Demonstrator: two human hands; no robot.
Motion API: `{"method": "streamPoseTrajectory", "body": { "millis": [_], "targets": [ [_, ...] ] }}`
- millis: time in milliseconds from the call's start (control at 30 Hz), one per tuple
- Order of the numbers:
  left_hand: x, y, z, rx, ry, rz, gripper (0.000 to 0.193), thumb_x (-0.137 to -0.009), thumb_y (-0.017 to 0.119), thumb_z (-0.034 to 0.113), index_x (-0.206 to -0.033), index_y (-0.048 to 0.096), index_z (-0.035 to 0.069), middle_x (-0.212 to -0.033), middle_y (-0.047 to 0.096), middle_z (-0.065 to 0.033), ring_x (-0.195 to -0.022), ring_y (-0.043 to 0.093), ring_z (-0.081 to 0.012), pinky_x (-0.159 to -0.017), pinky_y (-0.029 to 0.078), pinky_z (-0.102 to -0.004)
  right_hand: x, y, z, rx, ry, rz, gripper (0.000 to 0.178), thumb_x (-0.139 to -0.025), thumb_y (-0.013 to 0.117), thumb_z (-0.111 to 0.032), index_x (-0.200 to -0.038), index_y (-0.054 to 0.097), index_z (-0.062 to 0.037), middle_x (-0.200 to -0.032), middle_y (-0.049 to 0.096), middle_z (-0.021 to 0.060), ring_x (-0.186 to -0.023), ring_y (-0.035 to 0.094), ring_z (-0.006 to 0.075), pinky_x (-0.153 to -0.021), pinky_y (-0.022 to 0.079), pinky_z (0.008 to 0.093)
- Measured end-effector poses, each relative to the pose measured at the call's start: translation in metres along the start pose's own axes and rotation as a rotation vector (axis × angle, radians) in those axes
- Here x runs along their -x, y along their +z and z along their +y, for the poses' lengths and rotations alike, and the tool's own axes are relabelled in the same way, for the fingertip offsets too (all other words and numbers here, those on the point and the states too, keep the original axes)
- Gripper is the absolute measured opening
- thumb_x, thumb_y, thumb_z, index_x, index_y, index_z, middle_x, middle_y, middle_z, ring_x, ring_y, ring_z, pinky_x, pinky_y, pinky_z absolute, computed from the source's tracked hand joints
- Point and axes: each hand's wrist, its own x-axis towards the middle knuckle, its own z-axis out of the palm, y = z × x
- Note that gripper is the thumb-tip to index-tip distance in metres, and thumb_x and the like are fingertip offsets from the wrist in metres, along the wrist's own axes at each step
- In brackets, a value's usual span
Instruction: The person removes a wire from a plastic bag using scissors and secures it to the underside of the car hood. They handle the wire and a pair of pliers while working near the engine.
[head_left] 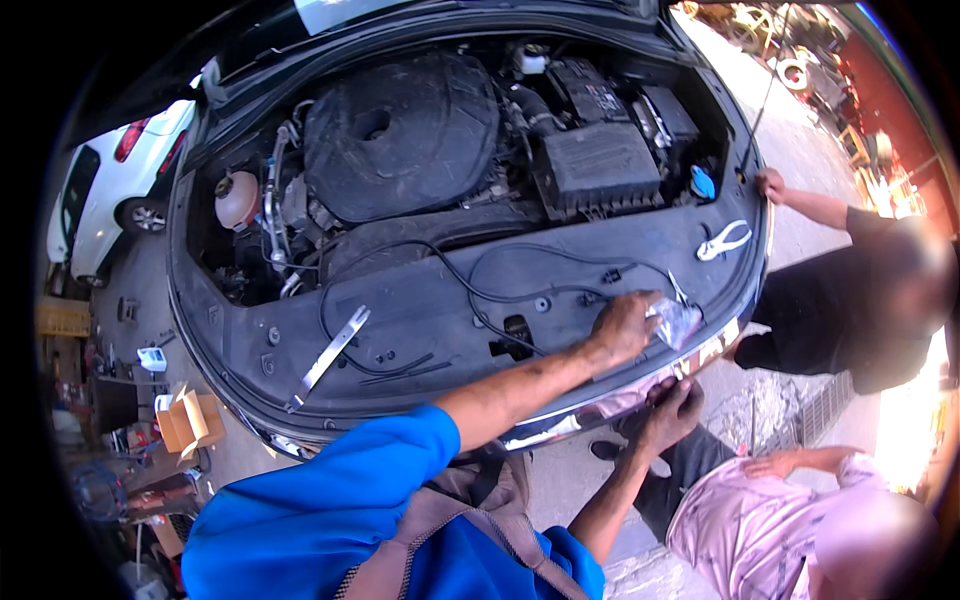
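Note:
My left hand [625, 328] reaches across the front panel [430, 310] of a car's open engine bay. Its fingers are closed on a small clear plastic bag [678, 325], whose contents I cannot make out. Lower down, my right hand [672, 412] is at the front edge of the car, fingers drawn together in a pinch. Whatever it may hold is too small to name. A thin black cable [465, 280] loops over the panel beside my left hand. White-handled pliers [724, 241] lie on the panel's right side, and a flat silver pry tool [328, 358] on its left.
Behind the panel are the engine cover [400, 135], a black air filter box [600, 165] and a coolant tank [237, 200]. One person [850, 290] stands at right, a hand on the car's edge; another in pink [745, 520] is close by my right. A cardboard box [190, 422] sits at left.

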Motion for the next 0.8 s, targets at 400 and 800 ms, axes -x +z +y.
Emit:
{"method": "streamPoseTrajectory", "body": {
  "millis": [400,800],
  "targets": [
    [0.039,-0.160,-0.008,0.531,-0.253,-0.292,0.034,-0.099,0.057,0.033,-0.105,0.061,0.000,-0.072,0.054,0.0004,-0.057,0.054,-0.0082,-0.050,0.046,-0.0236,0.024,0.132,-0.024,0.317,-0.467,-0.555,0.012,-0.100,0.054,-0.010,-0.095,0.058,0.0005,-0.070,0.053,0.0029,-0.057,0.044,0.0077,-0.050,0.037,0.0255],
    [0.258,-0.427,0.010,0.393,-0.445,0.747,0.020,-0.093,0.064,0.019,-0.100,0.061,0.000,-0.065,0.054,-0.0039,-0.053,0.053,-0.0117,-0.045,0.041,-0.0245,0.103,0.274,-0.073,0.269,-0.319,-1.384,0.016,-0.094,0.065,-0.010,-0.105,0.066,0.0009,-0.074,0.063,0.0075,-0.062,0.058,0.0116,-0.057,0.047,0.0263]
  ]
}}
